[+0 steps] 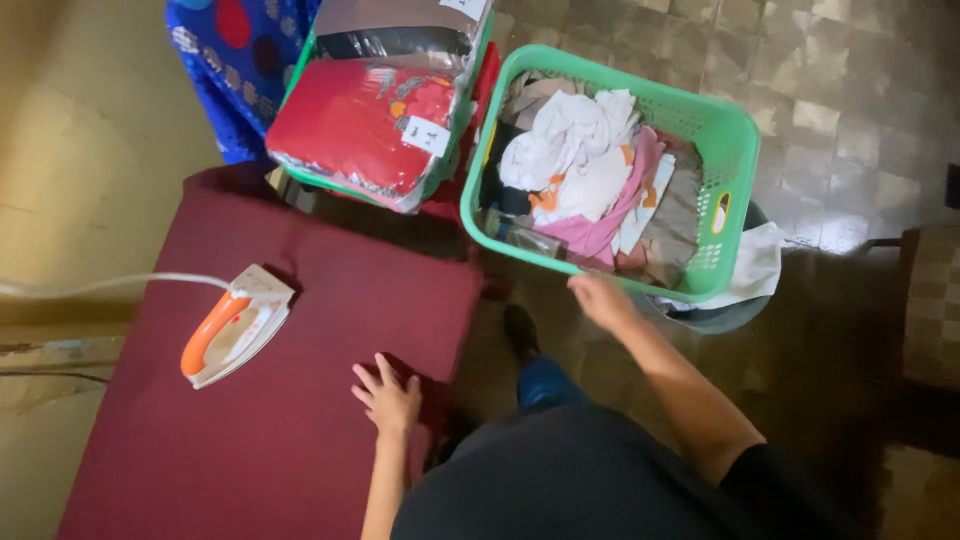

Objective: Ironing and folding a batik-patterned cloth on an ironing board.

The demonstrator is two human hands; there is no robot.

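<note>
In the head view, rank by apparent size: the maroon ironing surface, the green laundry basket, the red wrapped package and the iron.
1. maroon ironing surface
2. green laundry basket
3. red wrapped package
4. iron

The package partly overlaps other bundles, so its full extent is unsure, but it clearly looks larger than the iron.

irons: one [236, 325]
green baskets: one [728, 130]
wrapped red bundles: one [360, 125]
hands: two, left [388, 397], right [603, 297]

The counter [300, 300] has a matt maroon cloth cover. The iron [235, 325] looks like glossy plastic. The green basket [735, 135] is perforated plastic holding soft cloth garments [580, 160]. Shiny plastic wraps the red package [365, 130].
</note>
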